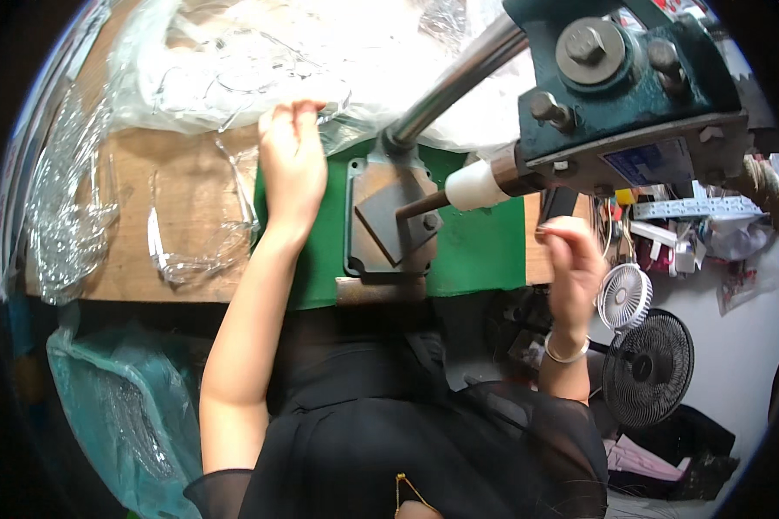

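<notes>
My left hand (292, 164) reaches forward over the wooden bench (190, 190), its fingertips pinched on a thin clear plastic piece (325, 102) at the mouth of a big clear bag (234, 60). My right hand (571, 259), with a bangle on the wrist, hovers with curled fingers at the bench's right edge, just under the teal press head (623, 78). Whether it holds anything is hidden. Between my hands a grey metal base plate (389, 216) sits on a green mat (476, 251), with a steel column (459, 78) rising from it and a white-capped rod (476, 186) pointing at the plate.
Several clear plastic pieces (190, 251) lie on the bench to the left, beside a crinkled clear bag (69, 208). A teal bag (112, 406) hangs below the bench's left end. A small white fan (623, 294) and a black fan (649, 368) stand to the right, with cluttered shelves behind them.
</notes>
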{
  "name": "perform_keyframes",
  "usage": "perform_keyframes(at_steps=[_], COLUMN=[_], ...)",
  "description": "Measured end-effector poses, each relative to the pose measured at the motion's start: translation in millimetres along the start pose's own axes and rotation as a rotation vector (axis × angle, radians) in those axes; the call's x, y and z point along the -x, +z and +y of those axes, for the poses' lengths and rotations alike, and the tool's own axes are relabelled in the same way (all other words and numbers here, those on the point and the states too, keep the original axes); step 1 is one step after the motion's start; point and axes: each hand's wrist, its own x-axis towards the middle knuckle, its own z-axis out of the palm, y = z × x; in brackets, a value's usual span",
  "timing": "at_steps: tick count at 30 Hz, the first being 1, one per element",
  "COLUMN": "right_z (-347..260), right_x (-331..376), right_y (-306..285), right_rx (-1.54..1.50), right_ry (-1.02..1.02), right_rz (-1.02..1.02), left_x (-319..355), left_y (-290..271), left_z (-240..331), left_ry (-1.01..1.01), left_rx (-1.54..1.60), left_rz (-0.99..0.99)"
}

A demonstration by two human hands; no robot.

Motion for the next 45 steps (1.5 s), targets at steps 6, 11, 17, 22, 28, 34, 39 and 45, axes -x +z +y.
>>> perform_keyframes(at_steps=[6, 11, 17, 22, 28, 34, 39, 45], right_z=[91.9, 100.2, 96.5, 132.9, 128.8, 137.5, 111.8, -33.5], right_x=[21.9, 19.5, 6.9, 17.3, 12.6, 3.3, -6.6, -15.1], right_y=[34.9, 53.6, 36.1, 47.9, 58.0, 56.2, 45.6, 48.1], right_rx=[0.503, 0.868, 0.496, 0.381, 0.448, 0.492, 0.202, -0.018], right_ry=[0.003, -0.148, -0.014, 0.129, 0.043, 0.042, 0.309, -0.400], right_rz=[-0.173, -0.199, -0.009, 0.056, 0.094, 0.050, -0.005, -0.466], left_x=[16.8, 46.4, 64.1, 81.2, 89.5, 100.4, 101.9, 95.4], left_y=[-47.7, -73.0, -66.7, -53.7, -57.4, -51.9, -49.5, -61.2], left_z=[76.0, 108.3, 114.4, 115.8, 111.0, 103.5, 116.4, 120.9], left_ry=[0.177, -0.449, -0.523, -0.489, -0.455, -0.346, -0.495, -0.936], left_rx=[0.362, 1.244, 1.127, 0.963, 0.868, 0.662, 0.702, 0.925], left_rz=[-0.267, -0.449, -0.191, -0.279, -0.385, -0.456, -0.484, -0.816])
